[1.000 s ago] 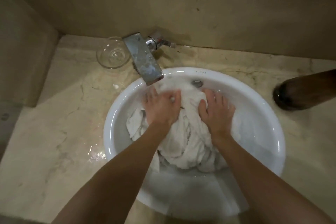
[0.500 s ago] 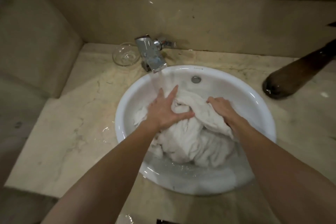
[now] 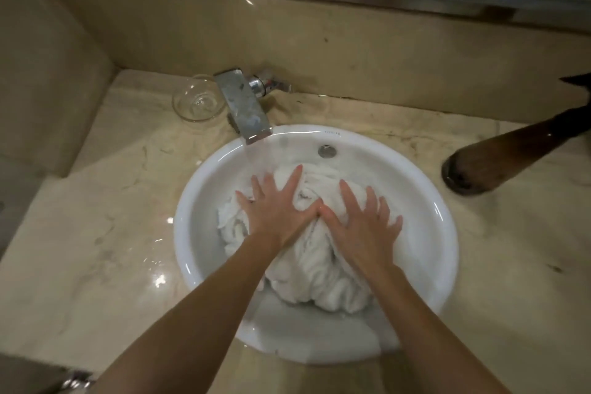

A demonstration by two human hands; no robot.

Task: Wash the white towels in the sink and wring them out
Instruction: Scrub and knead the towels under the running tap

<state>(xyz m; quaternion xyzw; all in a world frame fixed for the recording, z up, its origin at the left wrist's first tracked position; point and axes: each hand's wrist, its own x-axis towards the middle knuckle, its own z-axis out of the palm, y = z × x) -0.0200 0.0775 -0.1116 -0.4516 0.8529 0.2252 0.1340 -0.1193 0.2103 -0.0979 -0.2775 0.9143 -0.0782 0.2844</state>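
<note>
A crumpled heap of wet white towels fills the middle of the round white sink. My left hand lies flat on the heap's left side, fingers spread and straight, pressing down. My right hand presses the right side the same way, fingers splayed. The two thumbs meet over the cloth. Water runs from the flat chrome faucet into the bowl's far left part. The drain is hidden under the towels.
A clear glass bowl stands left of the faucet on the beige marble counter, which is wet near the sink. A dark brown wooden object leans in at the right. A mirror edge runs along the back wall.
Both hands went from gripping and folding the towel to lying flat with spread fingers on the heap. The towels are bunched more toward the sink's middle.
</note>
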